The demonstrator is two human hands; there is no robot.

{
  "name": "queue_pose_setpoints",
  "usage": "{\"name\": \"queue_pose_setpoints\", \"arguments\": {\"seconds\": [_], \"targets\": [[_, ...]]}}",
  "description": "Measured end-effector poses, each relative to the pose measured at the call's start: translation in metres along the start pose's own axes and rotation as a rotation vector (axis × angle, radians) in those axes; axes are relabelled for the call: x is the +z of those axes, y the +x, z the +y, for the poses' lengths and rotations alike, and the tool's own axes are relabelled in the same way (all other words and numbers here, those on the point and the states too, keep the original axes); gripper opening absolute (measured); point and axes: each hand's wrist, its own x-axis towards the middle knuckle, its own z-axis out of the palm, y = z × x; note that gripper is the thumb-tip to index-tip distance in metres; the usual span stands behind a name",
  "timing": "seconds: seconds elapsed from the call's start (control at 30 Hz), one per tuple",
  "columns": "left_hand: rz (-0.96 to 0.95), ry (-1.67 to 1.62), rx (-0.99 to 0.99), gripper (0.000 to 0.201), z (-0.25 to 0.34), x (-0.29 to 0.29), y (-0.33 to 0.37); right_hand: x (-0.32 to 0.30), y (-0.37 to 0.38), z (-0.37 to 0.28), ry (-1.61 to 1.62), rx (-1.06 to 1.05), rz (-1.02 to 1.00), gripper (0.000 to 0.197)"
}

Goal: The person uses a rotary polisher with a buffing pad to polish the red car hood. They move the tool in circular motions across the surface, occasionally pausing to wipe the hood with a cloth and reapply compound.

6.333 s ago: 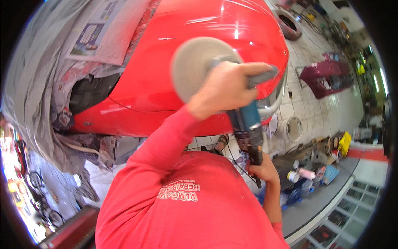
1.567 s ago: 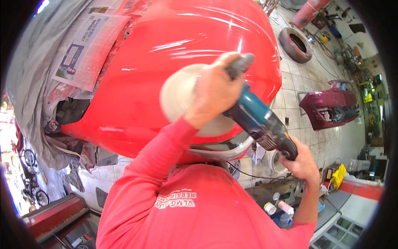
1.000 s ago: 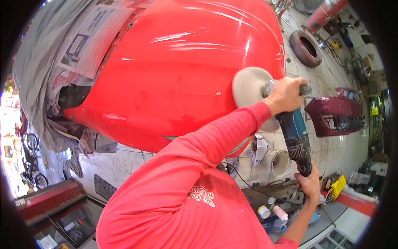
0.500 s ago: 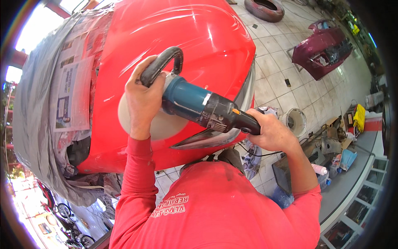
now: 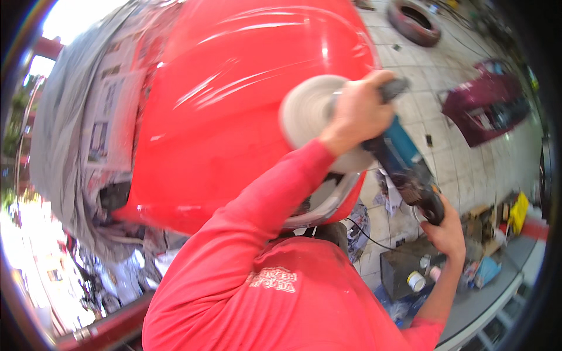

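Note:
A blue and black power polisher (image 5: pixel 403 149) is held in both my hands. Its pale round pad (image 5: pixel 307 111) lies over the right side of a glossy red car hood (image 5: pixel 216 134), above the headlight (image 5: pixel 336 202). My left hand (image 5: pixel 363 111) is closed round the black front handle (image 5: pixel 393 89). Farther back, my right hand (image 5: pixel 448 228) grips the rear handle (image 5: pixel 432 210), with its fingers partly hidden. The pad's face looks smeared by motion, and whether it touches the paint I cannot tell. Pale streaks and reflections cross the hood's far part.
A grey cover (image 5: pixel 61 134) and newspaper masking (image 5: pixel 108 126) drape the car at left. On the tiled floor at far right are a tire (image 5: pixel 413 24) and a purple bumper (image 5: pixel 486 108). A black cable (image 5: pixel 366 234) hangs near a cluttered bench (image 5: pixel 492 292) at lower right.
Both hands have swung the polisher to the right, its pad going from the hood's near middle to its right side. The tool's body now tilts more steeply toward me.

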Motion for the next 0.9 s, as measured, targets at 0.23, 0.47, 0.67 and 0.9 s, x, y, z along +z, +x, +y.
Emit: {"name": "queue_pose_setpoints", "arguments": {"seconds": [0.23, 0.47, 0.67, 0.9], "targets": [[0.082, 0.008, 0.099, 0.040, 0.005, 0.008, 0.013, 0.005, 0.004, 0.010, 0.084, 0.097, -0.101, 0.046], [0.250, 0.085, 0.081, 0.043, 0.020, -0.120, -0.085, 0.062, -0.003, -0.021, 0.349, 0.035, -0.726, 0.051], [0.465, 0.249, -0.013, 0.044, 0.016, -0.261, -0.138, 0.138, 0.011, -0.129, 0.298, -0.052, -1.013, 0.046], [0.593, 0.119, -0.214, 0.041, -0.003, -0.391, -0.203, 0.224, -0.012, -0.254, 0.012, -0.155, -1.009, 0.059]]}}
